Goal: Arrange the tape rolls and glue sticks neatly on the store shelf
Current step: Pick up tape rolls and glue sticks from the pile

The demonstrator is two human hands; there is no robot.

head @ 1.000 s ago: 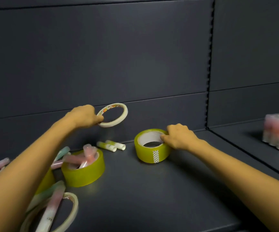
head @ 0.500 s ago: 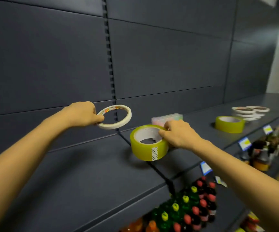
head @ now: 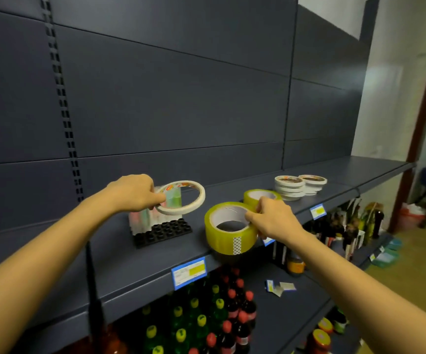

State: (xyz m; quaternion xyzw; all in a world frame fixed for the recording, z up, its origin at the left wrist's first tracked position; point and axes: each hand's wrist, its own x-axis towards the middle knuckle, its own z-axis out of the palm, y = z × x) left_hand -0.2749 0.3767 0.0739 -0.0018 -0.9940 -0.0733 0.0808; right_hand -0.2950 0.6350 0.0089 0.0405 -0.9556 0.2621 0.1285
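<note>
We see a person's left hand (head: 135,192) with its fingers curled round the near edge of a thin white tape roll (head: 201,198) that has a printed inner core. The fingers pinch it so that the ring hangs clear above the dark blue-grey metal shelf (head: 120,254), tilted nearly flat. Behind and partly through that ring we make out a block of pastel pink and green glue sticks (head: 143,218), standing upright at the back of a black plastic tray (head: 167,229) whose front rows of round holes show. The right hand (head: 273,218) grips a wide yellow-green tape roll (head: 222,241) with a white core by its right rim, thumb and fingers closed on the wall. This roll is tipped toward us at the shelf's front edge, and we cannot tell whether its underside touches the shelf. Just behind the right hand a second yellow-green tape roll (head: 249,198) lies flat on the shelf. Further right sit a nearer stack of thin white tape rolls (head: 289,187) and a lower second stack (head: 312,181) just beside it. On the shelf's front lip we see a blue price label (head: 188,272) with a yellow patch. Beneath it, dark bottles with red and yellow caps (head: 206,315) crowd the lower shelf. A dark slotted back panel (head: 181,98) rises behind everything.
</note>
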